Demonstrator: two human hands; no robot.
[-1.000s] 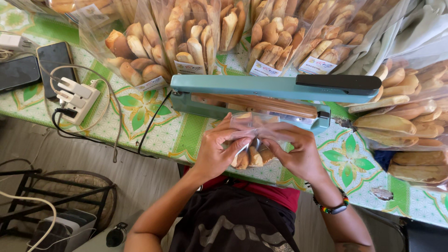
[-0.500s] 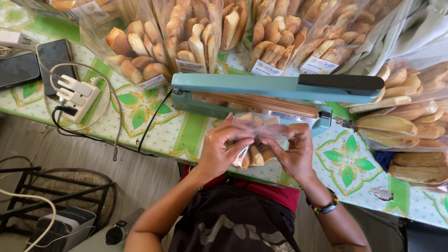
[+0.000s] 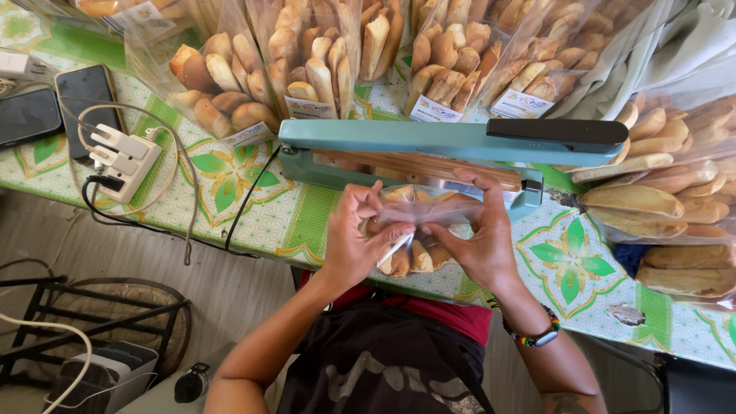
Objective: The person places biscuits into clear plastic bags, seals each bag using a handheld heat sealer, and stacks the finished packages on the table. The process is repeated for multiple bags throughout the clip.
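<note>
A clear plastic bag of bread sticks (image 3: 420, 230) lies at the table's near edge, its open top against the jaw of a teal heat sealer (image 3: 429, 153). My left hand (image 3: 356, 241) grips the bag's left side with thumb and fingers pinched on the plastic. My right hand (image 3: 475, 238) holds the right side, fingers stretched up along the bag's top to the sealer's base. The sealer's arm with its black handle (image 3: 556, 132) is raised.
Several sealed bags of bread sticks (image 3: 307, 61) stand behind the sealer and more (image 3: 667, 199) are stacked at the right. A white power strip (image 3: 126, 157) with cables and two phones (image 3: 84, 100) lie at the left on the green patterned tablecloth (image 3: 230, 192).
Both hands have pushed the bag a little up toward the sealer's jaw, and the fingers have shifted along the bag's top.
</note>
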